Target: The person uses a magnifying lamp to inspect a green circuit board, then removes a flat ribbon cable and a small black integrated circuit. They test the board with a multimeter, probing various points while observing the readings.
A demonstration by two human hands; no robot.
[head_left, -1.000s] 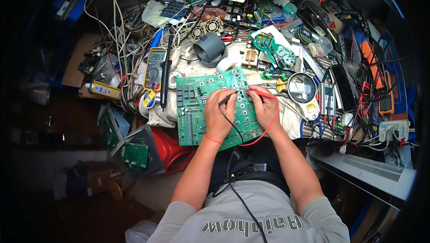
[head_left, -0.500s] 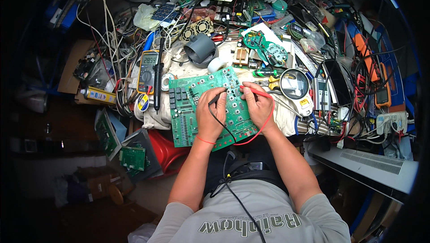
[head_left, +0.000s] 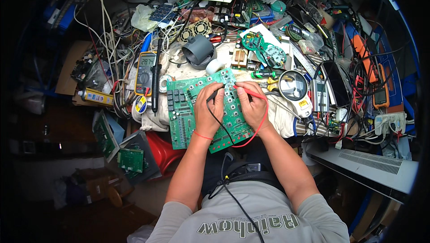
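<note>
A large green circuit board (head_left: 182, 128), dotted with buttons and small parts, lies tilted at the bench's front edge, partly over my lap. My left hand (head_left: 208, 110) rests on it and is closed around a black test probe (head_left: 212, 97) whose tip points at the board's upper part. A red test probe (head_left: 251, 92) is gripped in my right hand (head_left: 253, 110), its tip close to the black one. Whether both tips touch metal is too small to tell. Left of the board, a yellow-framed multimeter (head_left: 145, 75) shows a lit reading.
A black pen-like tool (head_left: 156, 79) stands beside the multimeter. Behind the board are a grey pipe fitting (head_left: 197, 51) and a white tape roll (head_left: 215, 66). To the right lie a magnifier (head_left: 293, 86) and green-handled screwdriver (head_left: 264, 75). Boards and tangled wires crowd the back.
My right hand and the red probe have shifted slightly left, toward the black probe. The multimeter's reading has changed a little. The whole view has moved slightly.
</note>
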